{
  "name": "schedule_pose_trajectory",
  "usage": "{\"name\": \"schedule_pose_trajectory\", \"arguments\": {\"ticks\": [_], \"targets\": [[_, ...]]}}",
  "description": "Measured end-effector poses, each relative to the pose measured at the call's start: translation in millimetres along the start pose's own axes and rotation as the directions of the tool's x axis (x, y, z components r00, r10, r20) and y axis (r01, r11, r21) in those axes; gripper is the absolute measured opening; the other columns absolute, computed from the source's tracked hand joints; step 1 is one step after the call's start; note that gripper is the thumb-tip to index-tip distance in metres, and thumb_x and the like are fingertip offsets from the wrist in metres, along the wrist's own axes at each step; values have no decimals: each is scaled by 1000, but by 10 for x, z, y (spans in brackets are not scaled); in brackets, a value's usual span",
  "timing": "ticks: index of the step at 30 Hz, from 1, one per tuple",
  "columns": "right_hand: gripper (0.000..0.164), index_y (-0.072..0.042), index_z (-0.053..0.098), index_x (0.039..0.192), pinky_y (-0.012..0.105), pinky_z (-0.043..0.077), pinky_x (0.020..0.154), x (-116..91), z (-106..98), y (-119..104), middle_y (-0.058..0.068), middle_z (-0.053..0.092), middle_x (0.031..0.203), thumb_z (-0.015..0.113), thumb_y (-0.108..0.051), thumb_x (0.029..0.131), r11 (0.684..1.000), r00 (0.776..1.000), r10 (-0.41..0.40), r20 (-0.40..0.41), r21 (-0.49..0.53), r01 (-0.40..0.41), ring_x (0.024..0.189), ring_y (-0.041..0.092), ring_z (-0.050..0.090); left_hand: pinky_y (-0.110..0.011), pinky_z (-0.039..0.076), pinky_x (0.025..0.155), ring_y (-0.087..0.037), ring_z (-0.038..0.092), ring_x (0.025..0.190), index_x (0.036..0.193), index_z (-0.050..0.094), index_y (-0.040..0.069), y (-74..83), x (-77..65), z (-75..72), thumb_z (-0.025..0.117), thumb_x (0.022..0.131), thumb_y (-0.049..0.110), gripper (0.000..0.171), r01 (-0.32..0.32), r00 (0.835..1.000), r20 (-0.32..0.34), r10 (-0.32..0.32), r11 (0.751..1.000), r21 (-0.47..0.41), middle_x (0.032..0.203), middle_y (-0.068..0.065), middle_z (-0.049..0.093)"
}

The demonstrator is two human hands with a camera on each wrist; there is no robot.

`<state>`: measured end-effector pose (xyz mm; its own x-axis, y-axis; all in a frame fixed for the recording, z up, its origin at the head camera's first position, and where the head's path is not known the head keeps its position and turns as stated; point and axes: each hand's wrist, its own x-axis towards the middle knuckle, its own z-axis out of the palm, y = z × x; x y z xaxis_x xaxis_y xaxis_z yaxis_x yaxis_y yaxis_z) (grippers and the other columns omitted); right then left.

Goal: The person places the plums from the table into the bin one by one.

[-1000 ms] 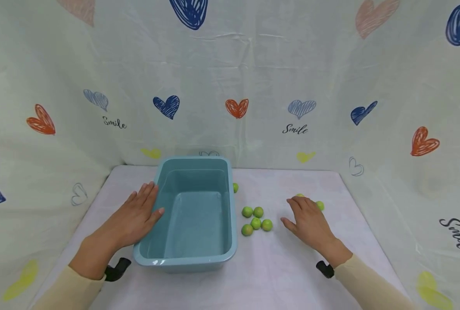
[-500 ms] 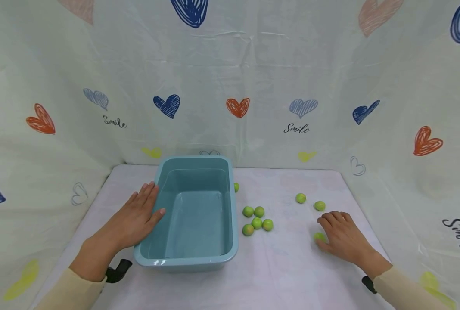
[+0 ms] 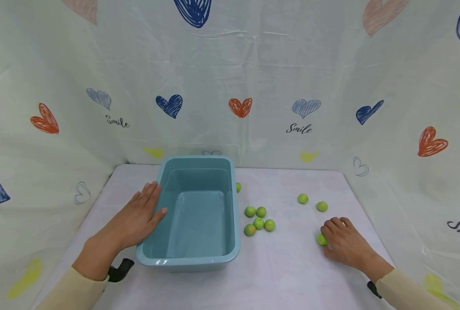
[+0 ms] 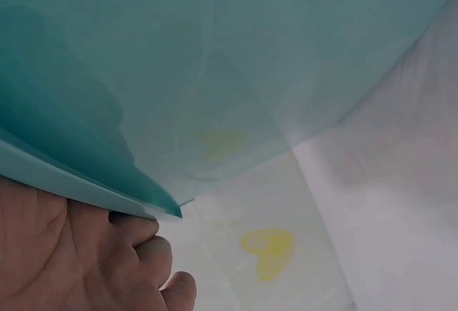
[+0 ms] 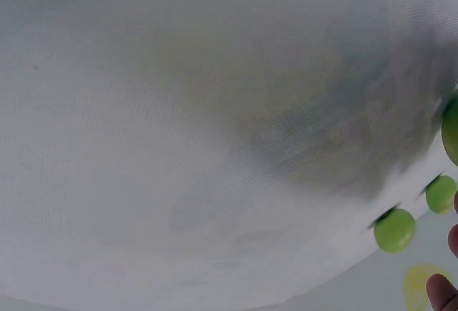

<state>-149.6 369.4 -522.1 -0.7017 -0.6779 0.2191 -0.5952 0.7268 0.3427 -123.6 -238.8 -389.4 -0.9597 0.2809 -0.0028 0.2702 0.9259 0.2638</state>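
Note:
A light blue plastic basin [image 3: 200,224] stands left of the table's middle, with nothing inside it. My left hand [image 3: 137,219] rests along its left rim, fingers straight and thumb lying over the edge. In the left wrist view, the fingers [image 4: 136,254] lie against the outside of the rim. On the right side of the table, my right hand [image 3: 345,244] has its fingers curled around a small round green fruit [image 3: 321,239], which shows between thumb and index finger. Part of that green fruit [image 5: 451,131] appears at the right edge of the right wrist view.
Several more green fruits [image 3: 259,223] lie grouped right of the basin, and one [image 3: 238,187] is partly hidden behind its rim. Two others [image 3: 303,198] lie beyond my right hand. A white cloth covers the table [image 3: 276,275]; heart-printed curtains [image 3: 268,77] surround it.
My right hand has moved right and toward me from the two far fruits, and its fingers have closed in around the nearer green fruit. The left hand stays on the basin's rim.

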Motion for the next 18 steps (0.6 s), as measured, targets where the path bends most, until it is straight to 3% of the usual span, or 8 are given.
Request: {"name": "schedule_pose_trajectory", "arguments": {"ticks": [6, 9, 13, 18], "targets": [[42, -4, 62, 99, 53, 49, 89, 29, 11, 80, 11, 61, 100, 78, -35, 75, 1000, 999, 14, -31, 8, -14, 97, 33, 58, -69, 19, 127, -51, 16, 160, 163, 21, -12, -4, 9, 9, 46, 112, 42, 78, 3, 1000, 1, -3, 1000, -3, 172, -31, 17], [37, -3, 60, 98, 53, 48, 86, 79, 31, 143, 12, 59, 97, 59, -39, 90, 999, 996, 24, -84, 23, -23, 94, 34, 56, -69, 20, 127, -52, 17, 159, 163, 22, -11, -5, 12, 5, 46, 112, 43, 78, 0, 1000, -3, 0, 1000, -5, 172, -31, 18], [52, -2, 59, 97, 52, 47, 83, 188, 63, 203, 12, 58, 94, 32, -46, 101, 999, 983, 20, -181, 33, -15, 91, 35, 55, -69, 19, 127, -51, 17, 159, 163, 22, -10, -15, 8, -21, 46, 112, 43, 78, 3, 1000, 6, -3, 1000, -12, 172, -30, 17], [45, -2, 59, 96, 49, 46, 83, 388, 39, 209, 11, 59, 94, 37, -42, 99, 999, 971, -6, -238, 51, 18, 90, 34, 55, -69, 20, 127, -51, 19, 159, 163, 23, -9, -44, 11, -51, 45, 112, 40, 74, -10, 1000, 4, 10, 1000, 22, 171, -30, 20]]}}
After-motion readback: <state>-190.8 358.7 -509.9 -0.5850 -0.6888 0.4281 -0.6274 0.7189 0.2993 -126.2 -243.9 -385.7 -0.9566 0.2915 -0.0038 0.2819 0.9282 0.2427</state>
